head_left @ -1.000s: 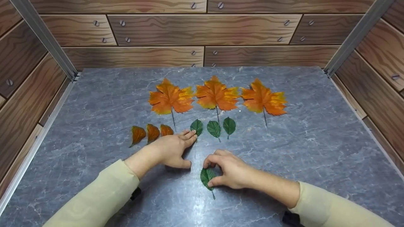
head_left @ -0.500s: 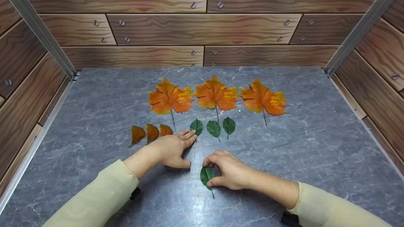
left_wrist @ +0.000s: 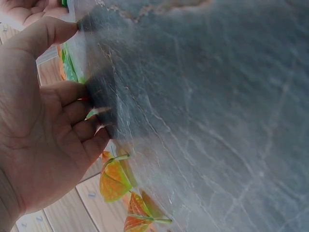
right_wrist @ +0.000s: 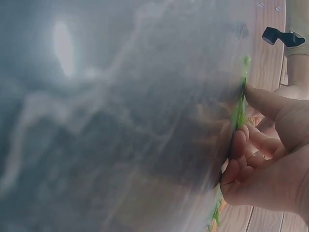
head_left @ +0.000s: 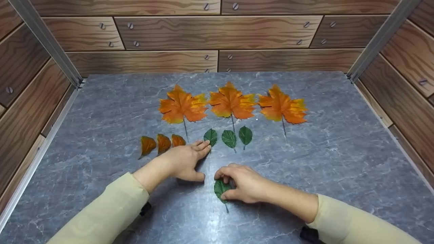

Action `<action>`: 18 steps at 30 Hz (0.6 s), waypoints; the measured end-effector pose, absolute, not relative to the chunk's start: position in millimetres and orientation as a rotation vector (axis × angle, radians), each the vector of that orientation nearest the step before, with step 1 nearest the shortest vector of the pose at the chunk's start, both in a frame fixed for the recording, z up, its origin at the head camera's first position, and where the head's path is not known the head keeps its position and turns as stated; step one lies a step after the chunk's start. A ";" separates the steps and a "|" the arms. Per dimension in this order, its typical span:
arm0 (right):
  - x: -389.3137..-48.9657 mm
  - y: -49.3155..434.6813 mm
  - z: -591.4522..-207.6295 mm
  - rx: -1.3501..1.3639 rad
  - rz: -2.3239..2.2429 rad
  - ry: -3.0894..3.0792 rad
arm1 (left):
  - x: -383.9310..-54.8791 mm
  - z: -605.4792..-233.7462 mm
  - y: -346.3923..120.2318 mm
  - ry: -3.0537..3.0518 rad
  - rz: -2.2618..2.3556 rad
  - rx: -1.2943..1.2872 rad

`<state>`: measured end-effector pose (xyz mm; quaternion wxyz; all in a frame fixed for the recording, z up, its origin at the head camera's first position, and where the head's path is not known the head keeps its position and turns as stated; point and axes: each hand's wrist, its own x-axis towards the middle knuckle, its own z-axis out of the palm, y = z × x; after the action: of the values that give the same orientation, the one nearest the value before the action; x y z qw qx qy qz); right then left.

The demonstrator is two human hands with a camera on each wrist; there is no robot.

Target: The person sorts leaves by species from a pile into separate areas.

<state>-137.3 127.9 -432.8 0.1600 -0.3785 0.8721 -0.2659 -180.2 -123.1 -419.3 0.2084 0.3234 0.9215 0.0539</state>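
Observation:
My left hand [head_left: 181,162] lies on the table with its fingers extended, the fingertips on the lower edge of the leftmost green leaf [head_left: 211,136]. Nearer the front, the thumb and curled fingers of my right hand [head_left: 249,184] grip a separate green leaf [head_left: 221,191] by its edges, its stem pointing towards me. In the right wrist view this green leaf [right_wrist: 241,104] stands edge-on between thumb and fingers, close against the tabletop. Two more green leaves, a middle one [head_left: 229,139] and a right one [head_left: 245,135], continue the row.
Behind the green row lie three orange maple leaves, a left [head_left: 183,105], a middle [head_left: 232,101] and a right one [head_left: 282,105], stems towards me. Three small brown-orange leaves [head_left: 163,143] sit left, the nearest partly behind my left hand. Wood-patterned walls [head_left: 217,32] enclose the grey marbled table [head_left: 322,152].
My right hand has shifted very slightly left together with the green leaf it grips. My left hand and the other leaves stay where they were.

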 end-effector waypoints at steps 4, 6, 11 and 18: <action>-137.9 127.7 -432.3 -1.081 -0.757 2.490 | -180.2 -418.4 -122.4 2.562 0.136 0.895; -137.8 128.1 -432.5 -1.078 -0.757 2.491 | -180.2 -418.1 -122.2 2.564 0.138 0.891; -135.1 130.6 -434.0 -1.044 -0.780 2.511 | -179.7 -418.0 -122.0 2.570 0.161 0.899; -131.6 132.9 -436.8 -1.058 -0.837 2.534 | -180.6 -420.6 -123.0 2.571 0.168 0.898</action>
<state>-131.6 132.9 -436.8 0.1351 -0.3653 0.8746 -0.2889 -180.6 -123.0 -420.6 0.2052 0.3222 0.9222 0.0602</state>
